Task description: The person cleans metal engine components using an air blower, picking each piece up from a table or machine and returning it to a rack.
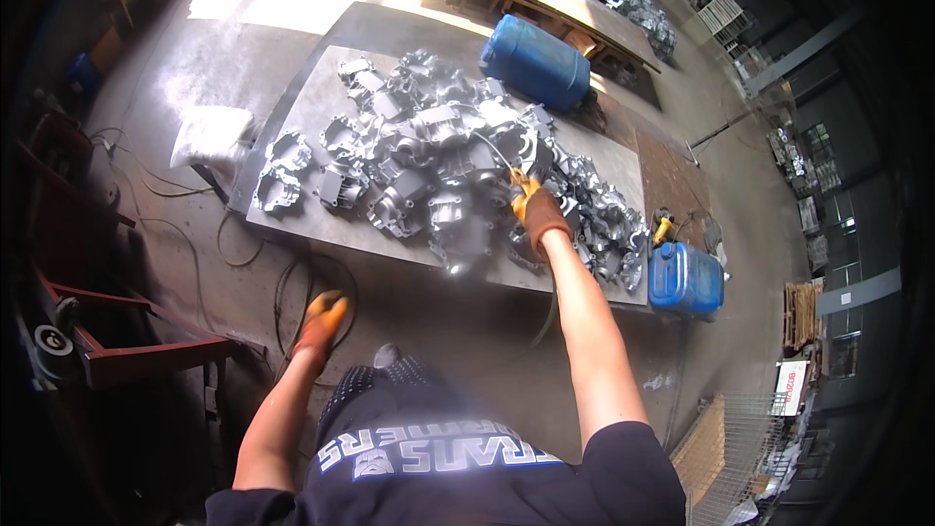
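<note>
Left hand point(326, 317), in an orange-and-dark work glove: hangs low in front of the counter, fingers loosely curled; cannot tell whether anything is in them.

Heap of silver-grey, hollow metal castings point(394, 151): spread over most of the broad grey metal-topped counter point(310, 102), pieces tilted and stacked against one another. Pale haze blurs those near the front edge.

Right hand point(529, 203), gloved alike: out over the heap, fingers closed around the covered grip of a tool with a thin curved metal nozzle point(495, 150), tip pointing in among the castings. Greenish hose point(548, 319) hangs below that forearm; its joint with the tool is hidden.

Step in hand, my judgement: spraying or blowing over the castings. Next move calls for swinging the tip onto neighbouring pieces, with slack in the hose.

Around, left to right: red metal frame point(146, 360) beside the person; white bulky bag point(212, 134) by the counter's left end; big blue plastic drum point(536, 60) on its side behind the heap, probably limiting reach there; yellow-handled tool point(663, 226) just behind a blue plastic jerrycan point(687, 278) at the right corner. Overlapping castings likely shield hollows from the nozzle.
</note>
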Available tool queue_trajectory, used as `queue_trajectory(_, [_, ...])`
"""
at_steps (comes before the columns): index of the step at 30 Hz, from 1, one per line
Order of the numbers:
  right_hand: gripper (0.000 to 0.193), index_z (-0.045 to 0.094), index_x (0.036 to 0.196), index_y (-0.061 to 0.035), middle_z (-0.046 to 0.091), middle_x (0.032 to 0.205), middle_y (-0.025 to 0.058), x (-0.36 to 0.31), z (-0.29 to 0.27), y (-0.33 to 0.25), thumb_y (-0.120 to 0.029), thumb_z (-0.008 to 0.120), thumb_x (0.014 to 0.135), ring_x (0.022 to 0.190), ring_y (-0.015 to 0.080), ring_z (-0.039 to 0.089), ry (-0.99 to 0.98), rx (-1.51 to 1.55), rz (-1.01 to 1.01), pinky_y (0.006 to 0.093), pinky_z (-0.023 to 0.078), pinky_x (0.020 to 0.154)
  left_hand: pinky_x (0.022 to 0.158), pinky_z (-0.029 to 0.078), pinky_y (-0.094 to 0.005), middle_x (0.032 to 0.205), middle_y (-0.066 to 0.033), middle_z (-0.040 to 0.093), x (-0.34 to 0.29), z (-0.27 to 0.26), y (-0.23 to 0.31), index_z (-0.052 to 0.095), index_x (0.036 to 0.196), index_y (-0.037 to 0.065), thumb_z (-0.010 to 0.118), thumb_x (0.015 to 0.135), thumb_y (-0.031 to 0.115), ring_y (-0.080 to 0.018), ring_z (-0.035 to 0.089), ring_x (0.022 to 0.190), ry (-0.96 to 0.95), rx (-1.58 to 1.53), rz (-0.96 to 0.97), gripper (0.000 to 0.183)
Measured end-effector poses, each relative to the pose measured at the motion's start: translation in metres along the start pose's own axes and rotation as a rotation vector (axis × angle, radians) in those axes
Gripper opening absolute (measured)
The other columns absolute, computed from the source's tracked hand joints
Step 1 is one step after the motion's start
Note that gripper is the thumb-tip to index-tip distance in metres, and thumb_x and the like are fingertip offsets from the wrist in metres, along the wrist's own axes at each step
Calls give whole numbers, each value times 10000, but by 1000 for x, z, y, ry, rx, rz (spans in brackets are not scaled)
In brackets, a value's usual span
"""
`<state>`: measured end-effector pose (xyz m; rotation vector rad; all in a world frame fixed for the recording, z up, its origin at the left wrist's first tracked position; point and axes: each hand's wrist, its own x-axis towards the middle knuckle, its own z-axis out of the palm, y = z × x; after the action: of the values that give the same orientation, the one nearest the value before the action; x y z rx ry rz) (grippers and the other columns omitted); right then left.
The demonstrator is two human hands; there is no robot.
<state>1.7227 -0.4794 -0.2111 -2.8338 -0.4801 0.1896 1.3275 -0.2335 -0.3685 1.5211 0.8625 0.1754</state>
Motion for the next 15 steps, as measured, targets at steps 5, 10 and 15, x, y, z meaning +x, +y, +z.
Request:
queue_trajectory(5, [544, 597, 1171, -106, 644, 1081, 221, 41, 35, -2, -532, 356, 934, 1010, 374, 618, 52, 16, 73, 448, 479, 859, 539, 448, -320, 669, -82, 626, -102, -157, -144, 655, 913, 0, 644, 796, 231, -175, 571, 589, 352, 252, -460, 259])
queue_trajectory(10, [626, 618, 1124, -108, 652, 1054, 216, 78, 79, 19, -622, 308, 945, 1017, 386, 616, -35, -14, 155, 475, 468, 875, 486, 452, -308, 650, -81, 628, -197, -200, -218, 638, 940, 7, 645, 793, 199, -180, 576, 522, 622, -176, -635, 241])
queue_trajectory(15, [388, 585, 1082, -83, 671, 990, 225, 63, 80, 1, -397, 560, 854, 959, 393, 651, 122, 66, 95, 464, 526, 777, 534, 484, -306, 678, -82, 648, -238, -185, -221, 654, 914, 18, 650, 801, 183, -183, 616, 585, 500, 82, -700, 199])
